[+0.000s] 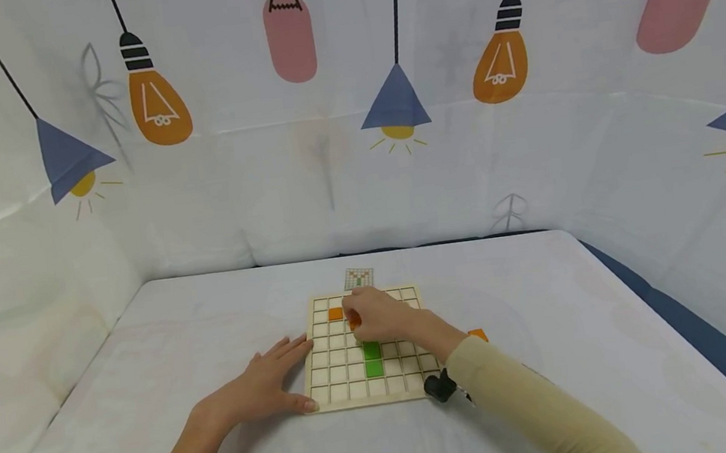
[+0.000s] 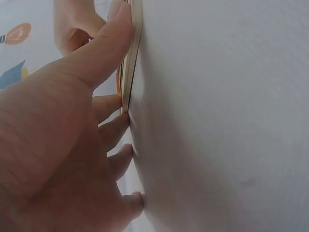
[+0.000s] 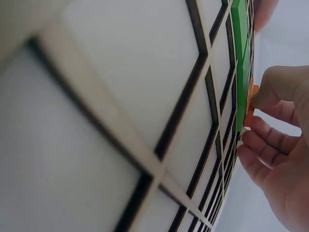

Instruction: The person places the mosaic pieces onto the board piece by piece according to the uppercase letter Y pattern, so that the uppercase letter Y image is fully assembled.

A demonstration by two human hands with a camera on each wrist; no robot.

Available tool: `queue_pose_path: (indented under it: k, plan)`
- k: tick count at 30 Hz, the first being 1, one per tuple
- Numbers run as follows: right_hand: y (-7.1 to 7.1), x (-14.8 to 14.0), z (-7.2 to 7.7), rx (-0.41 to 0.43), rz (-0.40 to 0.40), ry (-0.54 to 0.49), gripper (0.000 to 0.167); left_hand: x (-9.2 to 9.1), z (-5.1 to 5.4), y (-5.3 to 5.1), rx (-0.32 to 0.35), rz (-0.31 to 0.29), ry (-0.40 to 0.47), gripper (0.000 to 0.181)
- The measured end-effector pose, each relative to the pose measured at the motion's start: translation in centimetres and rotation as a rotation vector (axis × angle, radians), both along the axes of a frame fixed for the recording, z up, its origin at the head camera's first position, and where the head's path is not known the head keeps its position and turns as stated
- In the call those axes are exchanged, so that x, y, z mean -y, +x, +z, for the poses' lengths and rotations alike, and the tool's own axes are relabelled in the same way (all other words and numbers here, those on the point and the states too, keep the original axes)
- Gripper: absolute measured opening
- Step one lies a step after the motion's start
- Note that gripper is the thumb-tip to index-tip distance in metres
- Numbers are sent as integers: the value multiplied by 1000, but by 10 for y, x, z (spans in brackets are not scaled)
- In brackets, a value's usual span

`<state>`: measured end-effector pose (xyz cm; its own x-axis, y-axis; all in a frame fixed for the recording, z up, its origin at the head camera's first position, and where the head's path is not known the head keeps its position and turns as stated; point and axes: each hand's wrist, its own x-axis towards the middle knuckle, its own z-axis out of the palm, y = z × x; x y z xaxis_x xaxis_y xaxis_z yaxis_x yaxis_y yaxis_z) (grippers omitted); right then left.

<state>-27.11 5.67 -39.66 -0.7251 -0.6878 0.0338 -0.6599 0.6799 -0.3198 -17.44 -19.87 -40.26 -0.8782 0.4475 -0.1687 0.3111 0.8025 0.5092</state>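
Note:
A wooden grid board (image 1: 339, 394) lies on the white table. My right hand (image 1: 384, 314) is over its upper middle and pinches an orange square tile (image 3: 251, 104) between thumb and fingers. In the right wrist view the tile is tilted against the board near a strip of green tiles (image 3: 240, 72). Another orange tile (image 1: 336, 313) sits in a cell just left of that hand. Along the board's left side my left hand (image 1: 254, 391) rests with spread fingers touching the edge; its thumb (image 2: 108, 48) lies at the near left corner. The right hand hides part of the grid.
Behind the board lies a small card (image 1: 359, 277) printed with a grid pattern. A loose orange piece (image 1: 478, 335) is on the table right of the board, partly behind the right forearm. A white curtain (image 1: 331, 185) with printed lamps hangs beyond the table (image 1: 624, 360).

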Motion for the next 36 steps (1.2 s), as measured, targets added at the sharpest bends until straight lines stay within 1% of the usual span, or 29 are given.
queue_pose_path:
  k: [6,10,13,19,25,31,36]
  plan:
    - [-3,4,-2,19,-18,13,15,0,-2,0,6,14,1,104]
    - [-5,4,-3,18,-23,22,15,-1,-3,0,4,15,2,104]
    - [-5,4,-4,18,-26,26,15,0,-3,-1,-5,3,3,104]
    - [-4,5,-5,6,-17,23,15,1,-3,-1,-25,-11,2,104]
    - [-1,7,-2,-2,-15,36,15,2,-4,0,-16,-6,-3,104]
    - [1,11,0,-24,14,65,12,1,-4,1,-5,9,-7,104]
    - [1,10,-1,-27,-2,77,12,-1,-3,2,-3,14,-7,103]
